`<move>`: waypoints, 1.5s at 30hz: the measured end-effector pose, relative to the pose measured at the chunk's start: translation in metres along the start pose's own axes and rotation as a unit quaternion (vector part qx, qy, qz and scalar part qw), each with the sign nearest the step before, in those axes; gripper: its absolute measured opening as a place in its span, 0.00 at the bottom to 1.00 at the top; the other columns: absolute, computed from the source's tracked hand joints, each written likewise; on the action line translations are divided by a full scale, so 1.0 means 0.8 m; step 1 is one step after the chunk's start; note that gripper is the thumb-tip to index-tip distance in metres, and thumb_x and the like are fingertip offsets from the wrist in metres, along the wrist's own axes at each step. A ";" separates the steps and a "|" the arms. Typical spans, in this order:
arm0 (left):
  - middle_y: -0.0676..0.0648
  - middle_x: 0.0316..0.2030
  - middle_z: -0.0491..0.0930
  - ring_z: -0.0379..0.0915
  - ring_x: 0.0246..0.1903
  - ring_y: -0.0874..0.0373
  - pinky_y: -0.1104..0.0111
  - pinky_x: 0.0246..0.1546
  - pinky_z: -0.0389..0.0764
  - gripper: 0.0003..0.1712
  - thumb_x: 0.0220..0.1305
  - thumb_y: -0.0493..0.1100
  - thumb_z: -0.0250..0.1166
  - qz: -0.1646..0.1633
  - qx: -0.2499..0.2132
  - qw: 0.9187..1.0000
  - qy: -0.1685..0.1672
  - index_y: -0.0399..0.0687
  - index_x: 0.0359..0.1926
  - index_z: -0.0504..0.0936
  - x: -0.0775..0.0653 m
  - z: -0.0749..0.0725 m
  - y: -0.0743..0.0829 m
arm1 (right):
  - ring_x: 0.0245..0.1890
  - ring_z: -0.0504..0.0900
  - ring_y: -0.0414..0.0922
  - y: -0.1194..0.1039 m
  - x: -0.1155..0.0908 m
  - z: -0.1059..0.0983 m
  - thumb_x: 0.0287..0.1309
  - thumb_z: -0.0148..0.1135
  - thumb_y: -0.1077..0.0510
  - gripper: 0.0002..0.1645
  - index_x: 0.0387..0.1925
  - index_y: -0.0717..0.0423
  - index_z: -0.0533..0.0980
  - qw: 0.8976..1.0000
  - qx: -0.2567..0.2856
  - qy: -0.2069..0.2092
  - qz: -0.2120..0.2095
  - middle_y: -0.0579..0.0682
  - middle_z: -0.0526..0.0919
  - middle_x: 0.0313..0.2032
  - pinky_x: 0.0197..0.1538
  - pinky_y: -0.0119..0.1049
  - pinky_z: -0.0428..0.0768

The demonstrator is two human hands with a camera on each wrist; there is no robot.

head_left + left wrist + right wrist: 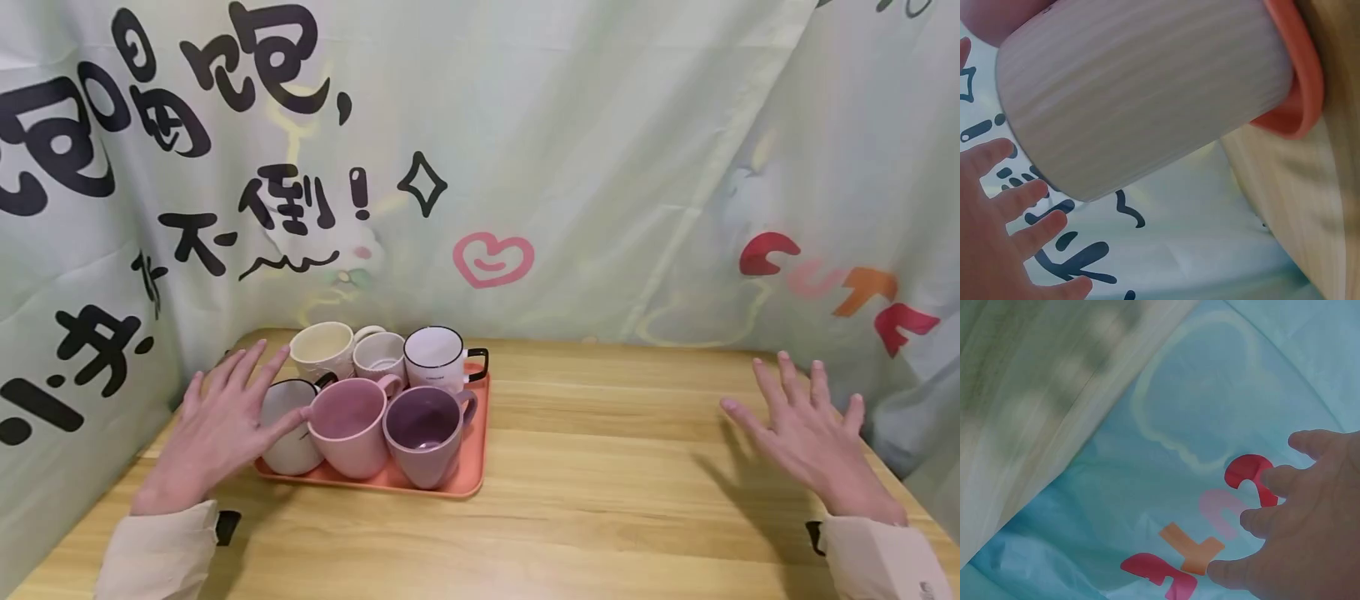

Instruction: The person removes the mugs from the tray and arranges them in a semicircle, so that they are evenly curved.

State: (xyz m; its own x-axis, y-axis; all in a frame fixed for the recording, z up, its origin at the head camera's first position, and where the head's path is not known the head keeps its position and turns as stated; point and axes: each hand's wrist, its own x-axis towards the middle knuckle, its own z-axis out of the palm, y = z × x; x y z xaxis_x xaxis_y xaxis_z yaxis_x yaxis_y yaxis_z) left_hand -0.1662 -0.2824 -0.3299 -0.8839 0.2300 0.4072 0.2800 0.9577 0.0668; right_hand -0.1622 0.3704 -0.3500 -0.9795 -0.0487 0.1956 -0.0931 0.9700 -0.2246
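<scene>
My left hand (217, 425), fingers spread, hovers at the tray's left end, overlapping a white mug (288, 450) with a dark rim in the head view. That mug's pale ribbed side (1147, 100) fills much of the left wrist view, with the fingers beside its rim. Next to it in the front row stand a pink mug (351, 442) and a purple mug (423, 450). Behind are a cream mug (322, 350), a small white cup (380, 354) and a white mug with a black handle (435, 358). Far to the right, my right hand (810, 437) is spread above the table, holding nothing.
The mugs stand upright on a coral tray (472, 467) on the left half of a wooden table (600, 467). A printed curtain (585, 167) hangs along the table's back and both sides.
</scene>
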 end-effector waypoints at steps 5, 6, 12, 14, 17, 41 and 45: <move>0.31 0.75 0.53 0.51 0.68 0.27 0.24 0.57 0.47 0.51 0.68 0.68 0.58 -0.011 -0.013 1.000 -0.014 0.49 0.80 0.51 0.001 -0.008 -0.008 | 0.71 0.21 0.74 -0.002 0.003 -0.003 0.76 0.42 0.35 0.50 0.79 0.62 0.37 1.000 -0.001 0.006 -0.005 0.73 0.32 0.75 0.56 0.81 0.25; 0.31 0.74 0.54 0.52 0.68 0.26 0.24 0.57 0.47 0.49 0.71 0.67 0.57 -0.017 -0.023 0.999 -0.018 0.47 0.80 0.52 0.000 -0.011 -0.013 | 0.72 0.23 0.74 -0.003 0.003 -0.004 0.77 0.42 0.36 0.49 0.79 0.63 0.38 1.000 0.009 0.009 -0.008 0.73 0.33 0.75 0.56 0.81 0.26; 0.27 0.64 0.70 0.66 0.57 0.23 0.31 0.50 0.63 0.31 0.80 0.56 0.49 -0.063 -0.085 0.994 -0.029 0.37 0.70 0.69 -0.019 -0.025 -0.047 | 0.63 0.62 0.76 -0.015 0.011 -0.014 0.77 0.51 0.50 0.36 0.69 0.76 0.60 0.988 0.137 0.064 -0.036 0.79 0.62 0.66 0.61 0.68 0.61; 0.29 0.59 0.75 0.73 0.51 0.26 0.34 0.45 0.69 0.28 0.80 0.54 0.51 -0.067 -0.092 0.993 -0.033 0.37 0.65 0.74 -0.025 -0.022 -0.056 | 0.55 0.71 0.71 -0.021 0.014 -0.020 0.76 0.54 0.51 0.31 0.65 0.74 0.68 0.983 0.165 0.074 -0.029 0.77 0.71 0.59 0.54 0.50 0.75; 0.31 0.50 0.82 0.80 0.42 0.33 0.41 0.38 0.76 0.21 0.78 0.47 0.55 -0.053 -0.107 0.992 -0.034 0.34 0.59 0.78 -0.028 -0.012 -0.067 | 0.47 0.79 0.46 -0.031 0.018 -0.027 0.76 0.55 0.51 0.27 0.61 0.70 0.73 0.975 0.211 0.062 -0.013 0.68 0.79 0.52 0.41 0.26 0.75; 0.24 0.47 0.76 0.81 0.36 0.56 0.63 0.32 0.83 0.38 0.65 0.26 0.63 -0.059 -0.410 0.878 -0.240 0.11 0.65 0.50 -0.024 0.053 -0.113 | 0.41 0.84 0.35 -0.108 0.059 -0.013 0.76 0.55 0.56 0.27 0.62 0.76 0.69 0.899 0.435 -0.042 -0.011 0.45 0.84 0.45 0.45 0.30 0.81; 0.30 0.47 0.76 0.80 0.36 0.60 0.64 0.32 0.83 0.36 0.64 0.28 0.66 -0.041 -0.440 0.859 -0.257 0.13 0.62 0.54 -0.035 0.060 -0.122 | 0.42 0.84 0.37 -0.125 0.066 -0.011 0.75 0.56 0.56 0.26 0.61 0.75 0.70 0.894 0.444 -0.059 -0.018 0.52 0.83 0.47 0.46 0.32 0.81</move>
State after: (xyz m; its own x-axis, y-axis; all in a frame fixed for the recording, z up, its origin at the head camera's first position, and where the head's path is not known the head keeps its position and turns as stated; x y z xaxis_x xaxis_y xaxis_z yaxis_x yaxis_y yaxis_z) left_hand -0.1868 -0.3743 -0.3917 -0.8994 0.4307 -0.0739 0.1828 0.5244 0.8316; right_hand -0.2032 0.2733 -0.3091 -0.9801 -0.1513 0.1286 -0.1795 0.3981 -0.8996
